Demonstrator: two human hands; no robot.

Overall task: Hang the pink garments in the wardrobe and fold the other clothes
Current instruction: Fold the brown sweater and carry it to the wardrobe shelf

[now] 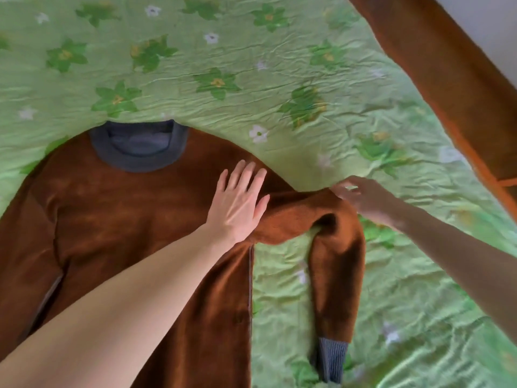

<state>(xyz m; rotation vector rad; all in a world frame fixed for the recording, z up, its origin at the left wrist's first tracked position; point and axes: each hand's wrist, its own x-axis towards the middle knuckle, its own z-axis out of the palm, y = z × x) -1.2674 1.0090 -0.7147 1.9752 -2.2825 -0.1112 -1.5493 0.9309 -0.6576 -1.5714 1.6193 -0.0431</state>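
Head view: brown fleece sweater [117, 219] lies flat on green floral bedsheet [279, 65]; left hand [237, 203] presses flat, fingers straight, on its shoulder, right hand [363, 200] pinches bent sleeve [335, 247].

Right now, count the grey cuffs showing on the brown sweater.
1: the grey cuff ends the sleeve lying at lower right on the brown sweater. The other sleeve's end runs out of view.
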